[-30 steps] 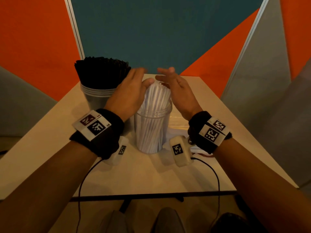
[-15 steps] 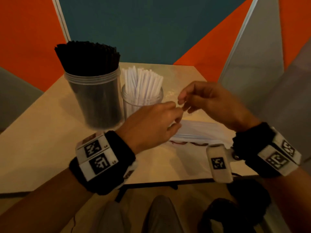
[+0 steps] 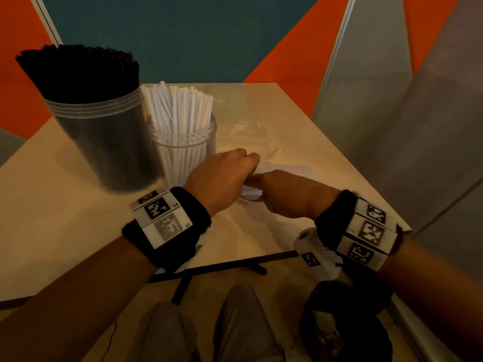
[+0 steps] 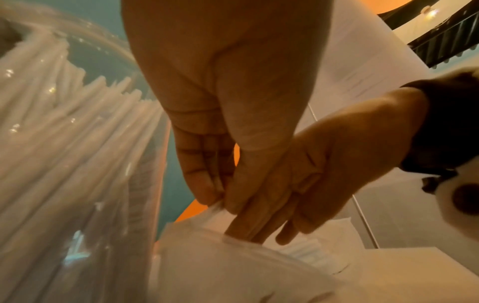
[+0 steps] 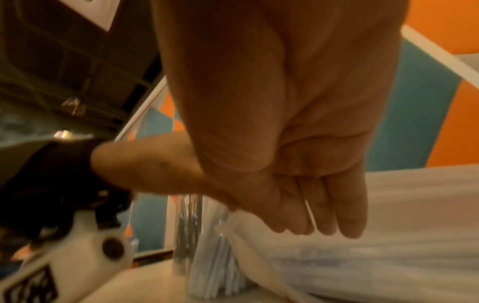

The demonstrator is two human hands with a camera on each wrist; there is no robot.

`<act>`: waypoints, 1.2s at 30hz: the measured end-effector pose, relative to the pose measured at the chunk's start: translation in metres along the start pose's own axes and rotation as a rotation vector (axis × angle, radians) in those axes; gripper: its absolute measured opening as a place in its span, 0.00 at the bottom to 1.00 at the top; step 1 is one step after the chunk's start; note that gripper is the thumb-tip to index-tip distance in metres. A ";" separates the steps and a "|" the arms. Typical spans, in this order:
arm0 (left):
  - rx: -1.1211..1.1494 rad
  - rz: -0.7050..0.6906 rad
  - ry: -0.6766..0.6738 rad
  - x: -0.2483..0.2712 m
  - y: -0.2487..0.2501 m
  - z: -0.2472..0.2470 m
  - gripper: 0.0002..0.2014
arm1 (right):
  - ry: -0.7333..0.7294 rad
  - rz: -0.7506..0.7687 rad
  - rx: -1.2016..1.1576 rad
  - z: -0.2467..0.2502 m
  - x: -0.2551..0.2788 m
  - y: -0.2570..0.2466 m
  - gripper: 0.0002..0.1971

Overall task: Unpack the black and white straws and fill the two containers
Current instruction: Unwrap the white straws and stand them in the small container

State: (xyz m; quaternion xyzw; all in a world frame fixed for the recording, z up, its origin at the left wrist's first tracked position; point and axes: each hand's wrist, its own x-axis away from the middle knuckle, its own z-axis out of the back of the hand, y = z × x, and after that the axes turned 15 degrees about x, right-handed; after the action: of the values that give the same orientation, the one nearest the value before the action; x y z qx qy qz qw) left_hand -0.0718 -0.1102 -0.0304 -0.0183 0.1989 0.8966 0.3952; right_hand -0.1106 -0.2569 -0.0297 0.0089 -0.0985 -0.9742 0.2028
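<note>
A tall clear container (image 3: 104,142) packed with black straws stands at the back left of the table. Beside it on the right, a smaller clear jar (image 3: 183,145) holds white straws (image 4: 64,143). Just right of the jar, a plastic bag of white straws (image 3: 285,169) lies flat on the table. My left hand (image 3: 248,165) pinches the bag's mouth edge (image 4: 220,202) between thumb and fingers. My right hand (image 3: 254,189) meets it there, its fingers (image 4: 259,225) slipped into the bag's mouth and the thumb closed over the film. The bag (image 5: 362,256) spreads out under my right hand (image 5: 311,227).
A crumpled, empty clear wrapper (image 3: 243,118) lies at the back of the table behind the bag. The table's right edge (image 3: 366,189) runs close to my right wrist. Orange, teal and grey partition panels enclose the table. A dark object (image 3: 345,325) sits low beside my knees.
Both hands left the top of the white straw jar, met in the air to its right, then dropped onto the bag on the table and took hold of its mouth.
</note>
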 end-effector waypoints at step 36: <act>0.240 0.148 0.112 0.018 -0.014 -0.009 0.12 | -0.069 -0.012 -0.094 -0.033 -0.042 0.012 0.09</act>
State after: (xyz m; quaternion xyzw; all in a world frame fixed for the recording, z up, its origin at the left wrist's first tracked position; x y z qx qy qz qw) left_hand -0.0750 -0.0924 -0.0464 -0.0062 0.3272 0.8906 0.3158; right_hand -0.0655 -0.2569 -0.0603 -0.0338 -0.0594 -0.9787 0.1936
